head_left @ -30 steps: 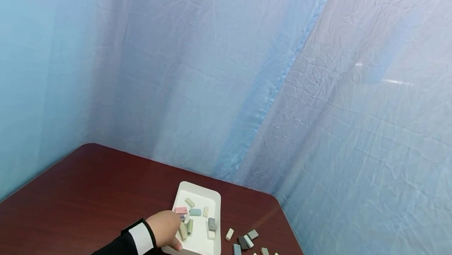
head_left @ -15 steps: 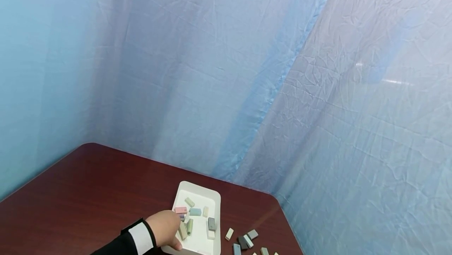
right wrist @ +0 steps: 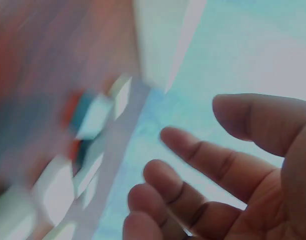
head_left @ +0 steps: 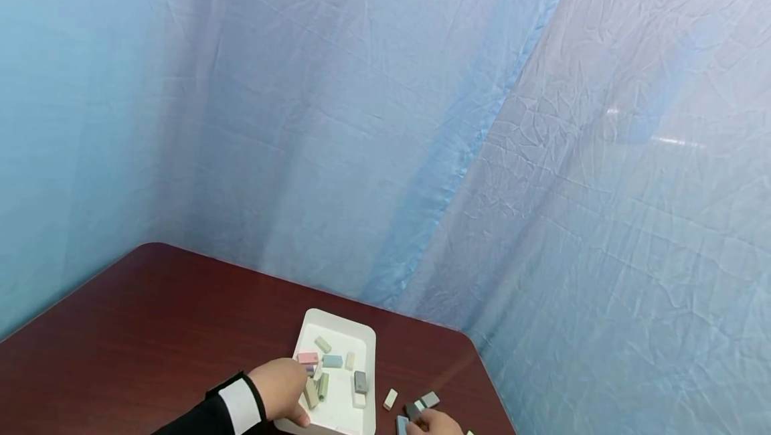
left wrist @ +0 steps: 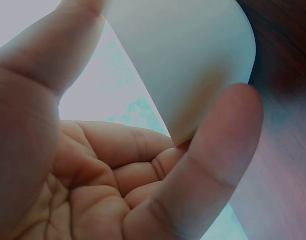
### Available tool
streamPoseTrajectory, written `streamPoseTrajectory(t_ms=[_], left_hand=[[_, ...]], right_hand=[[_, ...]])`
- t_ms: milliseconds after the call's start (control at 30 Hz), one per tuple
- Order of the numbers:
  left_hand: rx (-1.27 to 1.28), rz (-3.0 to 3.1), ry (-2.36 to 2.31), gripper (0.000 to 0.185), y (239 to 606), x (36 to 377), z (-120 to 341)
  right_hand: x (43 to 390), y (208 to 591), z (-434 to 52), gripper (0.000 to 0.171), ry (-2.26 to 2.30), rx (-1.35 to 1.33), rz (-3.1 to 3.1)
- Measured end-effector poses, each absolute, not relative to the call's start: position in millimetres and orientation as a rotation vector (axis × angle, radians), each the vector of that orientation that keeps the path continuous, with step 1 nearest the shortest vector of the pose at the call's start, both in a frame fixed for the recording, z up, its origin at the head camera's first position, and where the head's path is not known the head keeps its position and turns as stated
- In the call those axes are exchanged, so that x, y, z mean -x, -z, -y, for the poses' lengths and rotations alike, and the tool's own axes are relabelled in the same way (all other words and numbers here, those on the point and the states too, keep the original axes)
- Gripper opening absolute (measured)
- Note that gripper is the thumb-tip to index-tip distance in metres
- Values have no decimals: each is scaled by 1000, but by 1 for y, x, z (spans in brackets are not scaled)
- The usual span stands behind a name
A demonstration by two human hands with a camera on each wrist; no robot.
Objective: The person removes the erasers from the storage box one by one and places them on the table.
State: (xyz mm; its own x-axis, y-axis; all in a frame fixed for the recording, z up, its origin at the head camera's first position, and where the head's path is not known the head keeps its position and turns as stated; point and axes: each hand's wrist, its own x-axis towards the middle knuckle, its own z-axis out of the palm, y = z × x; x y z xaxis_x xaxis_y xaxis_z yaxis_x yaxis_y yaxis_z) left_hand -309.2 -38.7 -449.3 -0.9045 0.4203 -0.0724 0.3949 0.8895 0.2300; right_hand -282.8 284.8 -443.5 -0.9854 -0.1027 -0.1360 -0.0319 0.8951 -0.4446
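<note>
My left hand (head_left: 280,388) grips the left side of a white rectangular tray (head_left: 366,336), fingers at its wall. In the left wrist view the tray's wall (left wrist: 192,55) sits between the thumb and the curled fingers of that hand (left wrist: 118,185). Inside the tray lie a pink block (head_left: 308,358), a light blue block (head_left: 332,361), a grey block (head_left: 360,381) and several pale ones. My right hand (head_left: 436,423) is over loose blocks on the table to the tray's right. In the right wrist view this hand (right wrist: 217,175) has thumb and fingers spread apart, nothing between them.
Loose small blocks lie right of the tray: a cream one (head_left: 390,399), a grey one (head_left: 430,400) and a blue one (head_left: 401,425) among them. The dark red table (head_left: 181,321) has rounded corners and meets a blue fabric curtain (head_left: 361,154) behind.
My right hand has come into the head view from the bottom, over the loose blocks, covering some of them. The left hand and the tray have stayed nearly in place.
</note>
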Motion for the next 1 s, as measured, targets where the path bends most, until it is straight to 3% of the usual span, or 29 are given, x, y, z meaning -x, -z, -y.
streamPoseTrajectory(t_ms=[333,633,1000], left_hand=[[-622,-2946,-292,51,453,310,40],[-655,-2965,-268,51,453,310,38],[-649,-2933,-329,48,451,312,39]], right_hand=[[294,425,-191,16,760,457,-2924],[317,445,-148,20,611,759,-2873],[328,461,-136,36,522,628,-2822]])
